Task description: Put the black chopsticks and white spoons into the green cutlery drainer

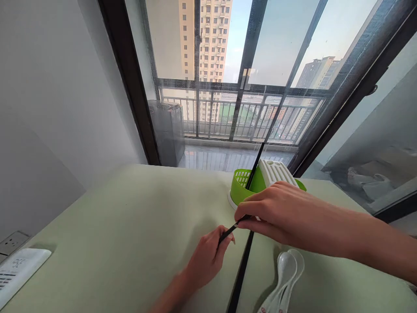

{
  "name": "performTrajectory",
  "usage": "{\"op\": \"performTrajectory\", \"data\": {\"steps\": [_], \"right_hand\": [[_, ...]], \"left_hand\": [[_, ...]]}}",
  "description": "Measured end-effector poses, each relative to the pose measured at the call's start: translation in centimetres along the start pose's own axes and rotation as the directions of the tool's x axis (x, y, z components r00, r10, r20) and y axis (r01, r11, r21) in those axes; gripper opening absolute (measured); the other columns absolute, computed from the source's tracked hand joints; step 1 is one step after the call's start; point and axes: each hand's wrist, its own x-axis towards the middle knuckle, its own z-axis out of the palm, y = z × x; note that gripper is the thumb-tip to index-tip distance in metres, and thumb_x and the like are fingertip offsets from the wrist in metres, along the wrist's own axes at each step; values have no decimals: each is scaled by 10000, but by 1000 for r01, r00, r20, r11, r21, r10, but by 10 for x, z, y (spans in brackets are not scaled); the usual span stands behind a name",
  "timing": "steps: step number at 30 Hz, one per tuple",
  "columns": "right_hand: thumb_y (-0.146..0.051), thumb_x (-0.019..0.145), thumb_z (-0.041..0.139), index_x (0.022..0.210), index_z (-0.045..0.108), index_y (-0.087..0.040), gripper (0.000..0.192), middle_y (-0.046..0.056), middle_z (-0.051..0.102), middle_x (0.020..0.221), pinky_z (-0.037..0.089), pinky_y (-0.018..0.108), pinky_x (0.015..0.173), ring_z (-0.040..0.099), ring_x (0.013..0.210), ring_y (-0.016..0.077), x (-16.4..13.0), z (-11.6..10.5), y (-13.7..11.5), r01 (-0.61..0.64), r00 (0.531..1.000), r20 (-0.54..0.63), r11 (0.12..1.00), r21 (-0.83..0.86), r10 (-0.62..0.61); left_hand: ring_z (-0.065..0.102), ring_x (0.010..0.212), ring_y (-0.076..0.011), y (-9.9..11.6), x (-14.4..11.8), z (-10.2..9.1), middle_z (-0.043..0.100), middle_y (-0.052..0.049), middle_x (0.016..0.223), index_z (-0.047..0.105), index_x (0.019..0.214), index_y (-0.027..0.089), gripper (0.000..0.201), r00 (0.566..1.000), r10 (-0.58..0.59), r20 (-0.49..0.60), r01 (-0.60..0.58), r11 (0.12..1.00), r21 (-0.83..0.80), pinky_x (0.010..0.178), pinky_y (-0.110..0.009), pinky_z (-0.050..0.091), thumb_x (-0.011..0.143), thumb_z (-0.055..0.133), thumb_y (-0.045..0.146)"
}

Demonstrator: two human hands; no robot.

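Observation:
My left hand [208, 254] is closed around one end of a short visible length of black chopstick [228, 233]. The fingers of my right hand [270, 208] pinch its other end, so it runs slanted between both hands above the table. Below my right hand, a second long black chopstick [241, 274] stretches toward the near edge; its upper end is hidden by the hand. Just behind my right hand stands a green utensil holder [239, 191] with a white slotted top [276, 172]. A black chopstick [256, 167] leans upright in its basket.
Two white spoons [286, 274] lie together on the pale green table [130, 243], right of the long chopstick. At the far left is a white remote-like device [19, 274] near a wall socket [14, 242]. Beyond the table are glass doors and a balcony railing [224, 115].

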Motion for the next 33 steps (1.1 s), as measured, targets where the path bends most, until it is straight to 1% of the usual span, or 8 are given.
{"op": "performTrajectory", "data": {"steps": [6,12,15,20,24,28,30,33], "right_hand": [[-355,1045,567,924,743,-231,248,-16,732,774,393,263,585,632,637,124,5,5,-10,-45,996,-68,974,222,61],[-357,1017,605,906,757,-242,221,-18,739,761,423,258,602,652,662,131,8,6,-10,-92,989,-91,961,260,119],[-369,1021,593,905,755,-239,238,-14,742,769,433,257,596,658,664,134,10,6,-9,-123,985,-79,949,290,152],[-393,1027,601,866,726,-228,262,-31,711,710,426,247,590,641,638,120,13,7,-7,-127,985,-73,936,329,159],[-393,1024,616,860,715,-221,257,-39,703,698,424,244,594,634,630,115,15,9,-6,-133,983,-77,933,335,167],[-429,1032,597,873,717,-220,288,-26,710,708,433,251,598,642,635,128,15,11,-4,-141,981,-76,929,343,177],[-456,1046,559,892,717,-225,320,-21,712,717,427,252,581,632,614,127,14,11,-2,-146,978,-85,921,361,189],[-472,1050,540,901,701,-229,327,-19,710,715,434,250,583,635,609,128,13,11,0,-144,965,-141,899,414,219]], "left_hand": [[515,696,-156,-5,-5,2,572,4,803,541,960,220,355,999,30,-11,-30,999,-34,701,-277,426,1099,321,461],[443,644,-147,-4,-4,2,512,17,757,551,979,218,400,1000,13,-6,-13,995,-99,683,-281,417,1112,252,448],[487,670,-147,-3,-1,3,544,1,765,528,912,217,412,1000,21,6,-20,990,-141,706,-282,446,1116,241,431],[575,705,-152,-2,3,3,633,-32,807,544,925,213,419,999,31,9,-29,980,-196,746,-295,506,1118,245,434],[594,705,-147,-2,4,3,660,-37,809,549,866,211,451,999,32,2,-31,981,-191,755,-294,513,1119,251,436],[615,708,-148,0,4,1,683,-33,815,562,855,212,463,1000,7,31,-1,984,-181,789,-300,513,1121,247,422],[641,752,-159,1,6,0,701,-34,832,578,845,218,476,999,2,44,5,988,-155,836,-314,515,1122,245,416],[674,856,-184,4,8,-1,730,-39,855,602,795,225,514,999,13,47,-7,994,-111,928,-343,505,1119,250,411]]}}
